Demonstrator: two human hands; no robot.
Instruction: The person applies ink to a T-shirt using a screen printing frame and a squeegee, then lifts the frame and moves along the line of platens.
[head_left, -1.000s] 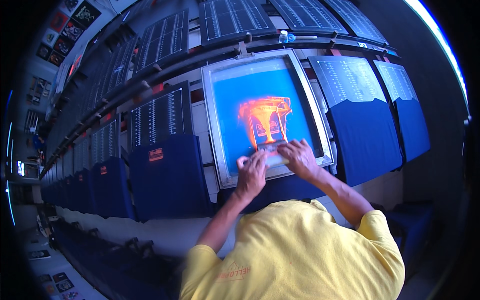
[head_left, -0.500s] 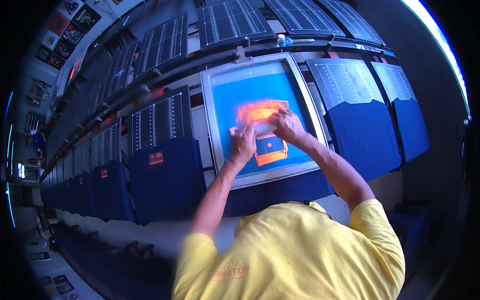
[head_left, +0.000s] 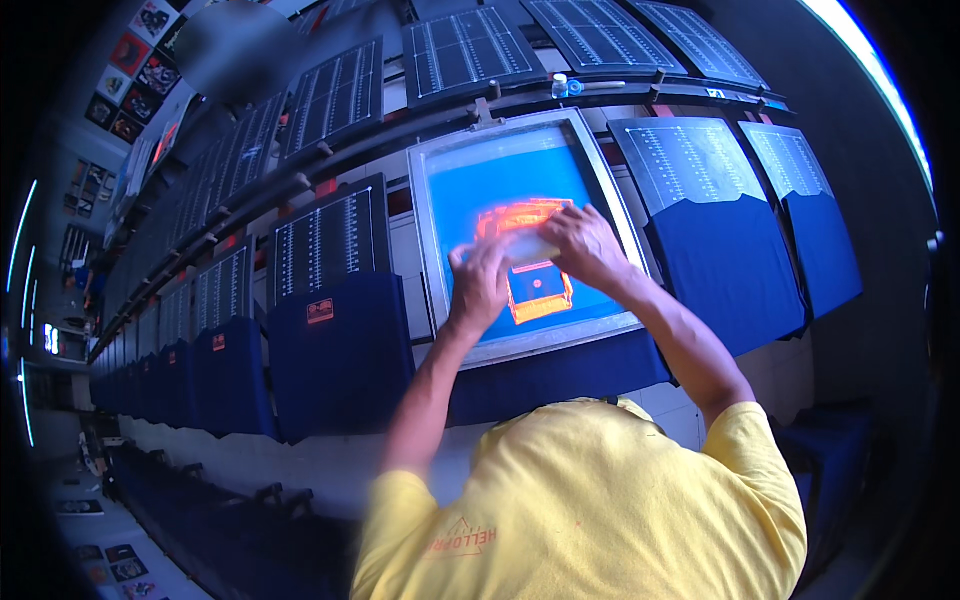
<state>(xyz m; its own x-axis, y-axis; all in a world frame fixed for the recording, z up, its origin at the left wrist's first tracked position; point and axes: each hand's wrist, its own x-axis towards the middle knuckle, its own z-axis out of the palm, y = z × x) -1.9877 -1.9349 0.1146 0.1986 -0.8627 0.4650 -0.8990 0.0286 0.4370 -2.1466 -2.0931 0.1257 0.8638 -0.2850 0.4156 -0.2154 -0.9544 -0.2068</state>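
A metal-framed printing screen with blue mesh lies on a dark blue shirt. Bright orange ink surrounds a printed design in the middle of the mesh. Both my hands grip a pale squeegee, held crosswise over the inked area. My left hand is closed at its left end, slightly blurred. My right hand wraps its right end, fingers bent over the top. The squeegee's lower edge is blurred, so I cannot tell exactly how it meets the mesh.
Dark blue shirts on ruled boards stand left and right of the screen; those on the left bear small orange prints. Behind runs a rail with a small bottle and more ruled boards. A blurred grey shape shows at upper left.
The whole view has shifted slightly. Both hands keep their grip on the squeegee, which stays over nearly the same part of the ink. A blurred grey shape has appeared at upper left.
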